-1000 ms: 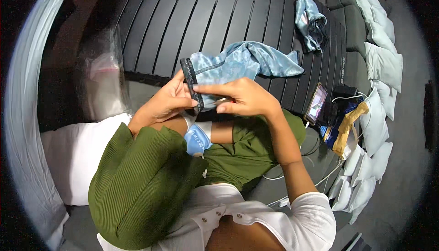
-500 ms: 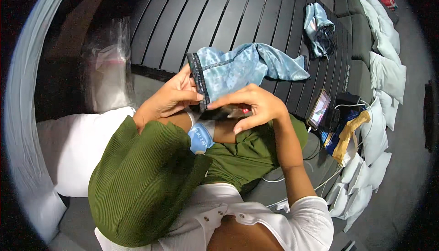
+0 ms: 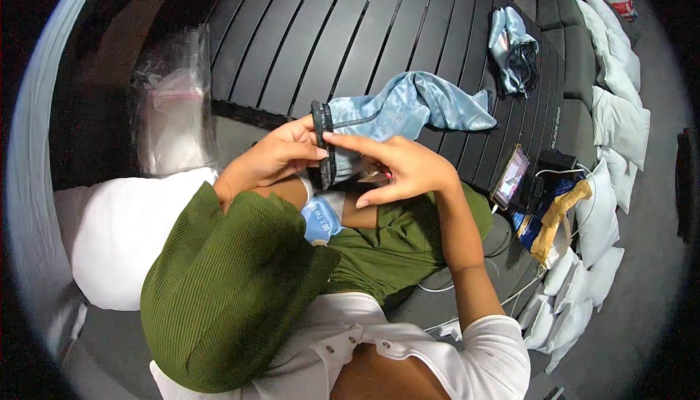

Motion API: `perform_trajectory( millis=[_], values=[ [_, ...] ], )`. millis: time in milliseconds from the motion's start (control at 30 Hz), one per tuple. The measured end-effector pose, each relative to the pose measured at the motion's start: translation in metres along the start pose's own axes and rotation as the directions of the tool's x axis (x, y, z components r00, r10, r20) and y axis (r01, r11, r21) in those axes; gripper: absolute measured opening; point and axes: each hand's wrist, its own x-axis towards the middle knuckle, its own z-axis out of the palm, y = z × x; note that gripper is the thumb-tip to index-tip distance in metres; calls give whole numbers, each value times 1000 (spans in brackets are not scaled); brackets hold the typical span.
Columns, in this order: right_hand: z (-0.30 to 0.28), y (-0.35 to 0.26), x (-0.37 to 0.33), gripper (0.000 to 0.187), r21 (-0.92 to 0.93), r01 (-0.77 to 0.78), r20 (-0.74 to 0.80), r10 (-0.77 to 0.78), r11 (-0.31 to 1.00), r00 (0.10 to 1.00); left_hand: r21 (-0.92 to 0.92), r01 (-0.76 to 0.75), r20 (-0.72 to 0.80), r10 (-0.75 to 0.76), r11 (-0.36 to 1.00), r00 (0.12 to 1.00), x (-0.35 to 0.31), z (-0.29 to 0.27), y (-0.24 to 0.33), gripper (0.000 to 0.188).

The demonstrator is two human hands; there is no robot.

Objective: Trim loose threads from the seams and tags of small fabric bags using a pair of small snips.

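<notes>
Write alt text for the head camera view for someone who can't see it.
Seen from above, a person's left hand and right hand grip the black edge band of a light blue garment over a dark slatted table. A second blue garment lies farther off, a phone to the right.

A clear plastic bag [image 3: 173, 119] lies at the left on the dark slatted table [image 3: 306, 28]. A second blue garment [image 3: 512, 50] sits upper right; a phone [image 3: 510, 176] leans at right beside white pillows [image 3: 616, 119].

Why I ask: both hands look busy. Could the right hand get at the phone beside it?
Probably yes: the phone lies uncovered just beside the right hand, though that hand holds the light-blue garment.
</notes>
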Motion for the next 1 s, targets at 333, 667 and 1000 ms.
perform_trajectory(
  millis=[333,667,1000],
  values=[
    [4,4,2,79,129,5,-65,3,992,998,14,-47,44,46,999,998,-1,-7,-8,52],
    [1,5,2,76,65,53,-19,-52,996,998,85,-63,70,57,994,996,0,-3,-2,51],
    [4,3,1,76,72,42,-114,-33,997,993,59,57,-176,-46,997,983,-3,1,4,28]
  ],
)
